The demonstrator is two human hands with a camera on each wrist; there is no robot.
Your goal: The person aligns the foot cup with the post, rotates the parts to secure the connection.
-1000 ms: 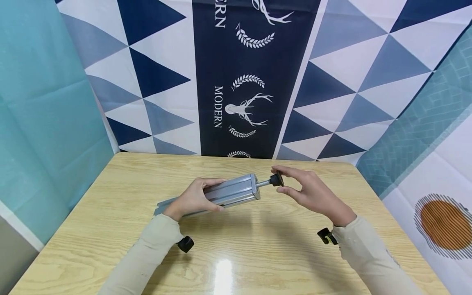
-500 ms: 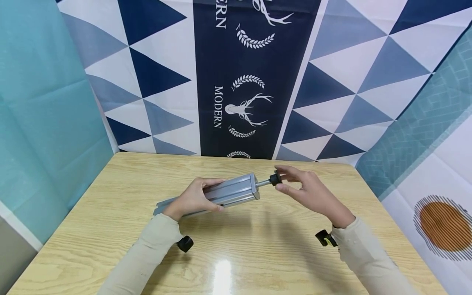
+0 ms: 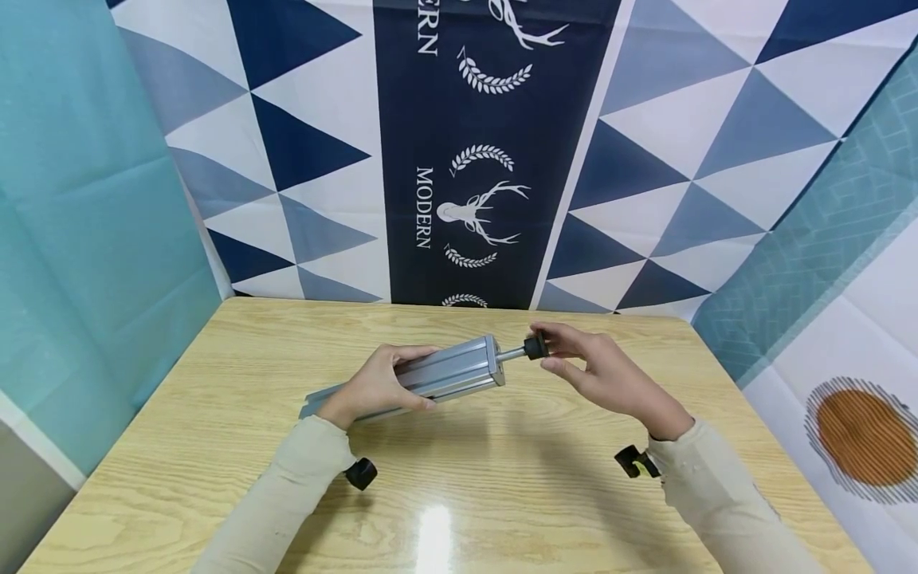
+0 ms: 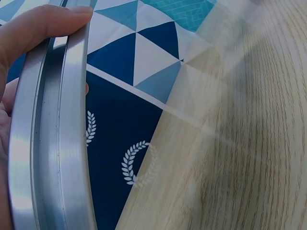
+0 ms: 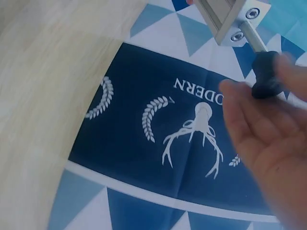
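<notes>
Aluminium bar in left hand, right hand pinching knob

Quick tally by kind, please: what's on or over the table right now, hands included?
Hands: 2, the left hand gripping the metal bar, the right hand pinching the knob
Metal bar: 1
Black knob on the rod at the bar's end: 1
Wooden table: 1
Total: 5
</notes>
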